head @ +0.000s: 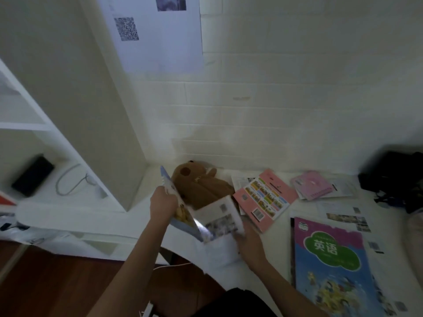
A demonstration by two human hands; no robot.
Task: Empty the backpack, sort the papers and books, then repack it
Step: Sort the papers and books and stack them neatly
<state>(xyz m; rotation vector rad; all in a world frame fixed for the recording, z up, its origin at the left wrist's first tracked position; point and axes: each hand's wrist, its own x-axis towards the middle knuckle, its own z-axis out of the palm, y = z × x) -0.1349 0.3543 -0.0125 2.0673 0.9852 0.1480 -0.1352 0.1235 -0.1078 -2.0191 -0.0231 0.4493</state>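
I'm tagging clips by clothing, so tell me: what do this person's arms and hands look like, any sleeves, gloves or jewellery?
Both forearms are bare from the bottom edge of the picture to the wrist, with no sleeve showing. The left hand and right hand are ungloved. I see no watch, bracelet or ring, though the picture is dim and blurred, so small jewellery could be missed.

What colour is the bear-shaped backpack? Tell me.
Brown, with a darker brown ear patch: the backpack, seen in the head view.
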